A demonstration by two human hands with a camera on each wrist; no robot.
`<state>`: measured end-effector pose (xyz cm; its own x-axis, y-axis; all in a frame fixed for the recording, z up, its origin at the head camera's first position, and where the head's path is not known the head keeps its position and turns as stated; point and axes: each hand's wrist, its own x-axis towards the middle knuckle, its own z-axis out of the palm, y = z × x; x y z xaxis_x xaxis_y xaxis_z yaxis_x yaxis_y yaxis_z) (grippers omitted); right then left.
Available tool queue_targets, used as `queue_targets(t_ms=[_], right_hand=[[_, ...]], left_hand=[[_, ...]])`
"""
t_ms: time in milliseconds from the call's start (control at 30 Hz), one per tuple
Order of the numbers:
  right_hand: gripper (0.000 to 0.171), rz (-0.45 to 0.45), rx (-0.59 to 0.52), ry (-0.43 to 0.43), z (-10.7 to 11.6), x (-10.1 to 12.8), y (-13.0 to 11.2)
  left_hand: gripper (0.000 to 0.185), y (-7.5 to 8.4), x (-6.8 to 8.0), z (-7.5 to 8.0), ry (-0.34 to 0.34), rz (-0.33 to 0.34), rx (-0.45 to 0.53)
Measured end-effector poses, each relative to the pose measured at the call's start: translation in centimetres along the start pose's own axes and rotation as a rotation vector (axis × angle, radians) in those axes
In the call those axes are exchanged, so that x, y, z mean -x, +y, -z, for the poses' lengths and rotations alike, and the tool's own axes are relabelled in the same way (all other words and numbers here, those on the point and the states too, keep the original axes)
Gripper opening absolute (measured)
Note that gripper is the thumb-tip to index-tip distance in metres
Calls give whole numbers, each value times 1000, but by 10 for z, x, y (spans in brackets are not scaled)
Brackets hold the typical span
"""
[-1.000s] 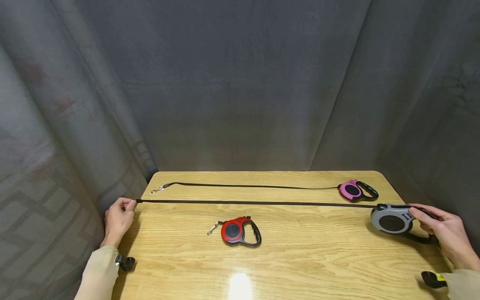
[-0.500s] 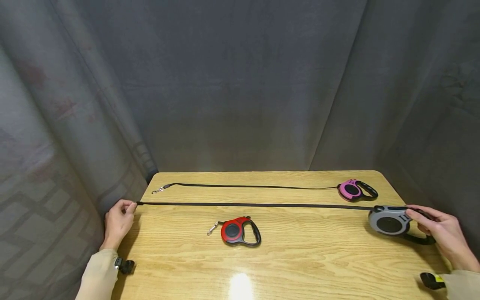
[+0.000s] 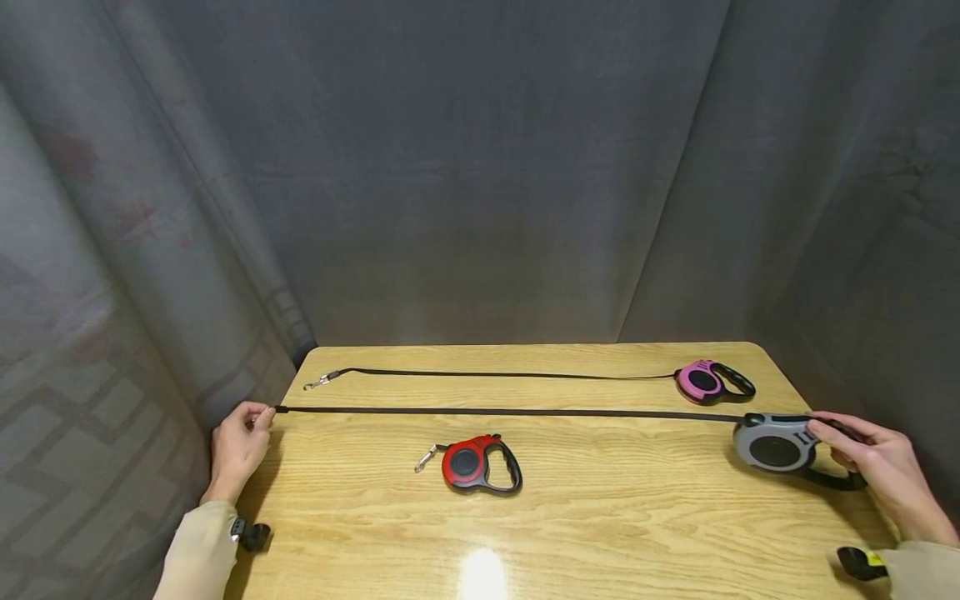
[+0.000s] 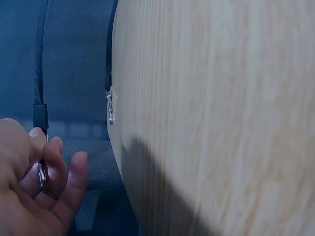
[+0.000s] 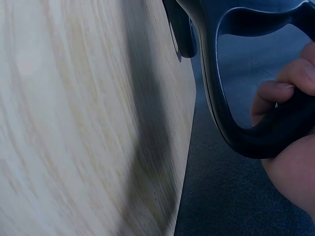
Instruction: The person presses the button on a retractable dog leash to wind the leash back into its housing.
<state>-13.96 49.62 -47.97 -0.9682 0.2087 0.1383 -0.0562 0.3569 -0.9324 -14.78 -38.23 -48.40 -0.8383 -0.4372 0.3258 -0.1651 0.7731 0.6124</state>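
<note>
Your right hand (image 3: pixel 873 467) has drawn the grey leash reel (image 3: pixel 776 443) slightly inward along the right edge of the table (image 3: pixel 600 533) over the last second, and the reel now sits a little lower and nearer the table than it did. Its fingers (image 5: pixel 275 96) stay curled round the black handle (image 5: pixel 256 137), a firm hold in the right wrist view. Your left hand (image 3: pixel 238 446) has barely shifted; it hangs just off the table's left edge, pinching the end of the black strap (image 3: pixel 510 411) between thumb and fingertips (image 4: pixel 54 162), with what looks like the metal clip tucked in there, though the left wrist view is too close to be sure. The strap still runs taut and straight across the table between both hands, so the pull-out looks held at full stretch rather than growing. The pink reel (image 3: pixel 705 381) with its own strap laid out lies just behind, and the red reel (image 3: pixel 472 463), wound in, lies untouched in front.
</note>
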Motion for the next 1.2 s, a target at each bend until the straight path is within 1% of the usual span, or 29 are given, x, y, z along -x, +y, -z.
queue_targets(t_ms=[100,233,367,500,733,967,1200], right_hand=[[31,-5,10,-8,-1,0,1],[32,-9,53,-5,-3,0,2],[32,-12,63,2,-5,-1,1],[34,-19,61,-7,-6,-2,-1],[33,-22,33,-32,-8,-6,-5],[34,-9,-30,-35,-9,-7,-4],[33,-18,-21,-45,-10,-5,-4]], left_hand=[[16,-1,-1,-1,10,-16,-4],[16,-1,-2,-2,9,-21,-10],[16,1,-2,-2,-4,-18,-15],[16,2,-2,-3,-4,-33,-13],[16,3,-2,-4,-10,-33,-15],[16,4,-3,-5,-12,-33,-13],[17,5,-3,-6,-26,-21,-19]])
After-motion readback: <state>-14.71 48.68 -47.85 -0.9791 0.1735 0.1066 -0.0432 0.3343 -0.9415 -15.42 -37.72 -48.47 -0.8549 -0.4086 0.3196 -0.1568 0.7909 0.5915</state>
